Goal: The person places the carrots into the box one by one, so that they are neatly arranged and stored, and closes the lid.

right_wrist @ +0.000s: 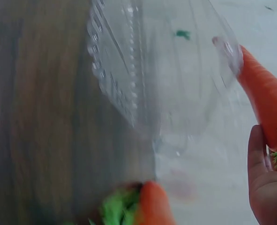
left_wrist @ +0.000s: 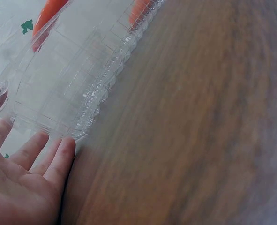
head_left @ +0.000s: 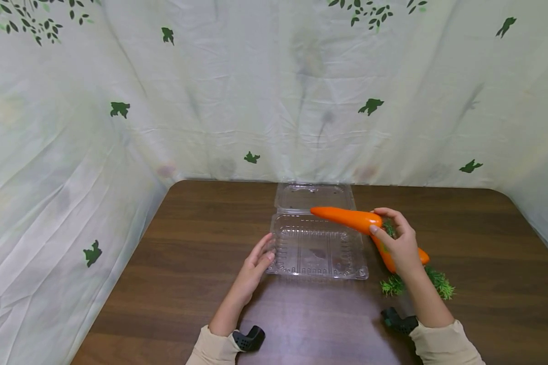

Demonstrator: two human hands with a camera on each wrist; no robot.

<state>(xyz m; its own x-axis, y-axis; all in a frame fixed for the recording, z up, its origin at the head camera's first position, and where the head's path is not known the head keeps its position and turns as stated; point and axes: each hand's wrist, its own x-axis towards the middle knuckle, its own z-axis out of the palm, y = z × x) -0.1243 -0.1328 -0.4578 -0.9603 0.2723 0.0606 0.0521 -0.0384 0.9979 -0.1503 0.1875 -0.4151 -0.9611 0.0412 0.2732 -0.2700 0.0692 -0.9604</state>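
An orange carrot [head_left: 347, 218] with a green leafy top is held by its thick end in my right hand [head_left: 399, 243], thumb on one side and fingers on the other. Its tip points left, over the clear plastic clamshell container [head_left: 319, 253], whose lid [head_left: 315, 196] is folded back toward the wall. At the container's left side, my left hand [head_left: 251, 276] touches the wall with fairly straight fingers; the left wrist view shows those fingertips [left_wrist: 65, 145] along its edge. Beneath my right hand lie more carrots [head_left: 385, 256] with green tops [head_left: 440, 284], partly hidden by the hand and forearm.
The brown wooden table [head_left: 201, 228] reaches back to a pale cloth curtain [head_left: 255, 101] with green leaf prints. A black wrist device [head_left: 249, 338] sits at the left cuff, another [head_left: 399, 320] at the right.
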